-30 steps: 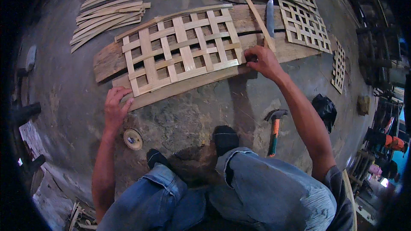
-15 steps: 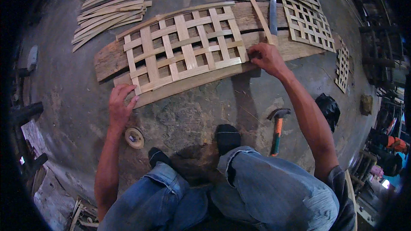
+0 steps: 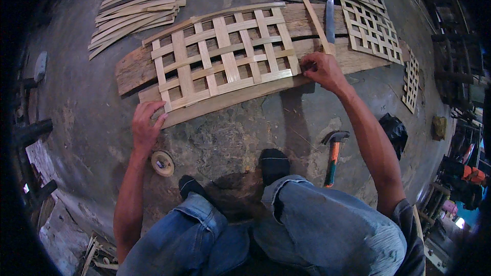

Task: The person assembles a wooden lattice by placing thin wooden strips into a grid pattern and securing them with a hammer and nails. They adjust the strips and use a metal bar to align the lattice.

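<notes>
A woven lattice panel (image 3: pixel 223 57) of pale flat strips, perhaps bamboo, lies over wooden planks (image 3: pixel 135 74) on the floor. My left hand (image 3: pixel 148 122) rests at its lower left corner, fingers stretched over the plank and thumb apart, touching near the strip ends. At the lower right corner is my right hand (image 3: pixel 322 71), its fingers curled in a pinch against the panel's edge; the fingertips are partly hidden. A long thin strip (image 3: pixel 310 13) runs away from beside the right hand. Just right of it, a broad knife blade (image 3: pixel 330 20) lies on the planks.
Loose strips (image 3: pixel 138 7) are piled at the far left. More woven panels (image 3: pixel 371 28) lie at the far right. Nearer me on the floor are a hammer (image 3: pixel 332 163) with an orange and green handle, a round spool-like disc (image 3: pixel 162 163) and a black plastic bag (image 3: pixel 394 134).
</notes>
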The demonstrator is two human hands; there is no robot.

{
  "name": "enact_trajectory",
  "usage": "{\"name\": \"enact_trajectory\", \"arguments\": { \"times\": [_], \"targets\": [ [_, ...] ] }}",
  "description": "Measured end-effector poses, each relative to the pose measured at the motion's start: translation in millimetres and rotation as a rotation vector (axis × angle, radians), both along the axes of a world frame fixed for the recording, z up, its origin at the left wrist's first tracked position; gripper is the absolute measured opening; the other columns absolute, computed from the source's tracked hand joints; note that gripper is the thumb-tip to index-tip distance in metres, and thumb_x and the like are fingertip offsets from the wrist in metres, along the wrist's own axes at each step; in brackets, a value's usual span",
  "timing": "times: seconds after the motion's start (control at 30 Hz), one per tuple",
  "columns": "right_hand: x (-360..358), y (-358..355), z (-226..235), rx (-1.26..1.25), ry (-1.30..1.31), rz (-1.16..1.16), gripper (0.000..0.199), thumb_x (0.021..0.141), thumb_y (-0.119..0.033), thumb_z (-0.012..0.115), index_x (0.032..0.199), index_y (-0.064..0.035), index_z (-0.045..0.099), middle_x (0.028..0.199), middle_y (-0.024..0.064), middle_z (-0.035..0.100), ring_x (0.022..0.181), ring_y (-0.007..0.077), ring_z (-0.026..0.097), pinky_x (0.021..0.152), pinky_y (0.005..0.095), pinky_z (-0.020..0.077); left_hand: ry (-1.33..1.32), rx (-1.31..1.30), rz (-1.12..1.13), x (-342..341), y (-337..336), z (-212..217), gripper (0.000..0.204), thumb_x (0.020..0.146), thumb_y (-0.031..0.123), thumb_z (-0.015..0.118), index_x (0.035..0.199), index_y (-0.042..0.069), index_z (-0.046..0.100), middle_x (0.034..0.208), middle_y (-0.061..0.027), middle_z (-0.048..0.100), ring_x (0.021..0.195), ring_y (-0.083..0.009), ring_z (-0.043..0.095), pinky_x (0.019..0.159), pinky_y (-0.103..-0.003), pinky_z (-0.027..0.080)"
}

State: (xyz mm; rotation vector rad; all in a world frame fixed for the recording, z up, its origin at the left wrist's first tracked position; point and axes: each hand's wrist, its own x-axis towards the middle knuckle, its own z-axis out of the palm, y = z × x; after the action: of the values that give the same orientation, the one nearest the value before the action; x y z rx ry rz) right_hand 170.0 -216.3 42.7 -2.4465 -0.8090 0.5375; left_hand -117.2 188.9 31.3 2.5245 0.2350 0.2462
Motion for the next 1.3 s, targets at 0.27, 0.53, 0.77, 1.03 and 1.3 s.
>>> {"name": "enact_trajectory", "arguments": {
  "times": [0.27, 0.53, 0.77, 1.03, 1.3],
  "targets": [
    [-2.2, 4.6, 7.8, -0.010, -0.011, 0.011, 0.026, 0.067, -0.006, 0.070, 0.093, -0.0037, 0.070, 0.089, 0.0140, 0.070, 0.084, 0.0292, 0.069, 0.078, 0.0372, 0.0544, 0.039, -0.025, 0.013, -1.7, 1.9, 2.7, 0.033, 0.073, 0.008, 0.076, 0.104, 0.007, 0.068, 0.102, -0.0093, 0.067, 0.097, -0.0285, 0.060, 0.086, -0.038, 0.048],
    [-12.4, -11.0, 9.1, 0.089, -0.177, 0.019, 0.032, 0.071, -0.004, 0.073, 0.102, -0.0022, 0.066, 0.091, 0.0134, 0.068, 0.085, 0.0283, 0.067, 0.077, 0.0375, 0.0539, -0.087, 0.031, -0.007, 0.0, -0.5, 3.6, 0.033, 0.072, 0.008, 0.075, 0.104, 0.009, 0.069, 0.102, -0.0074, 0.067, 0.098, -0.0274, 0.061, 0.086, -0.039, 0.048],
    [-112.7, 82.8, 58.0, 0.561, 0.837, -0.060, 0.026, 0.094, -0.023, 0.061, 0.110, -0.0020, 0.063, 0.106, 0.0088, 0.066, 0.102, 0.0146, 0.059, 0.086, 0.0332, 0.0502, -0.313, -0.029, -0.874, 53.6, -85.9, 147.4, 0.023, 0.070, 0.018, 0.068, 0.092, 0.017, 0.067, 0.098, -0.0006, 0.065, 0.093, -0.0207, 0.062, 0.080, -0.036, 0.050],
    [-202.2, 176.9, 86.6, 0.928, 1.948, -0.142, 0.040, 0.099, -0.036, 0.053, 0.115, -0.0006, 0.063, 0.108, 0.0097, 0.067, 0.103, 0.0161, 0.058, 0.084, 0.0337, 0.0498, -0.861, -0.334, -0.851, 103.6, -315.0, 158.8, 0.010, 0.073, 0.024, 0.060, 0.077, 0.015, 0.060, 0.079, 0.0017, 0.055, 0.082, -0.0162, 0.057, 0.071, -0.035, 0.045],
    [-210.7, 98.0, 50.0, 0.739, 1.745, -0.248, 0.037, 0.097, -0.034, 0.057, 0.112, -0.0019, 0.065, 0.105, 0.0081, 0.068, 0.097, 0.0165, 0.061, 0.082, 0.0329, 0.0505, -0.895, -0.421, -0.784, 85.0, -333.9, 144.6, 0.012, 0.074, 0.024, 0.060, 0.077, 0.013, 0.059, 0.079, 0.0009, 0.056, 0.082, -0.0166, 0.056, 0.071, -0.034, 0.043]
  ]
}}
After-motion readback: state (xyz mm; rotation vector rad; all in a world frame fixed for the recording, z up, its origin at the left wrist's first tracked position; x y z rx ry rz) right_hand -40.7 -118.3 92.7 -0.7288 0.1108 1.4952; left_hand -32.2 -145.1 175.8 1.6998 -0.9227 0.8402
